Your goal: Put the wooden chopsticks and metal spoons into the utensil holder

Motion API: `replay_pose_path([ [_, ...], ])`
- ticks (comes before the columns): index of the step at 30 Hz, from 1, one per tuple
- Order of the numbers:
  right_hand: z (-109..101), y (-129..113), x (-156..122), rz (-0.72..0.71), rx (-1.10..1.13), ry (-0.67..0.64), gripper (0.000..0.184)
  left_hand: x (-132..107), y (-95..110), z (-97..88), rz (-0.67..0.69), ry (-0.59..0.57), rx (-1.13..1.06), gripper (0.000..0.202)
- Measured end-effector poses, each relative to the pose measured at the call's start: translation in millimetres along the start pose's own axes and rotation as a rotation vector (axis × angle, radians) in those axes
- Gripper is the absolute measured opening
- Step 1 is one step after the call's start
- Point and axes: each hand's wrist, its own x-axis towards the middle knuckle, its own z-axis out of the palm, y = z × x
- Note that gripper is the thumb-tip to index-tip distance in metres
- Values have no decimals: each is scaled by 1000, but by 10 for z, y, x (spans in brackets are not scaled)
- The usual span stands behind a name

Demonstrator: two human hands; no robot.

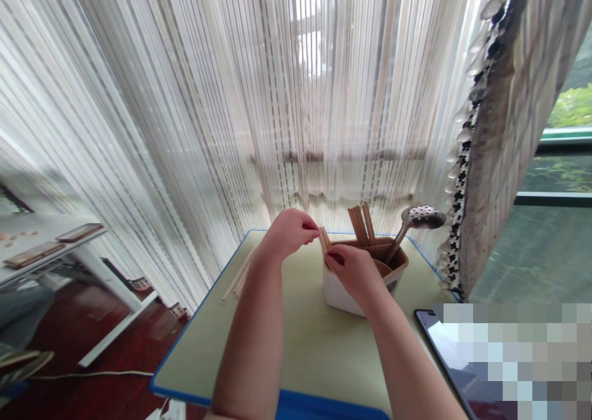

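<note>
Both my hands are closed on a small bunch of wooden chopsticks [324, 239] just above the left part of a white utensil holder [340, 300] with a brown rim. My left hand [289, 232] pinches the upper ends of the chopsticks. My right hand [354, 271] grips them lower down, over the holder's rim. More chopsticks [361, 224] stand upright in the holder's back compartment. A perforated metal ladle [419, 219] leans out of the holder to the right.
The holder stands on a pale green table with a blue edge [287, 401]. Loose chopsticks [238, 275] lie on its left side. A phone [446, 352] rests at the right front. Sheer striped curtains hang behind; a white shelf [50, 241] is at left.
</note>
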Motion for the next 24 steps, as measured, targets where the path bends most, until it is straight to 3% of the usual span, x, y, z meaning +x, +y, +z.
replay_pose_path([
  [6,10,-21,5,-19,6,72,19,37,56,-1,10,-27,157,16],
  [14,44,-29,7,-11,-53,74,17,16,128,40,-77,68,127,23],
  [19,21,-44,-10,-8,-67,81,16,46,80,95,-92,55,49,16],
  [21,13,-52,-14,-26,-72,90,16,22,66,84,-121,133,3,21],
  [24,29,-99,-38,-63,-62,171,17,-80,49,23,-123,378,-53,33],
])
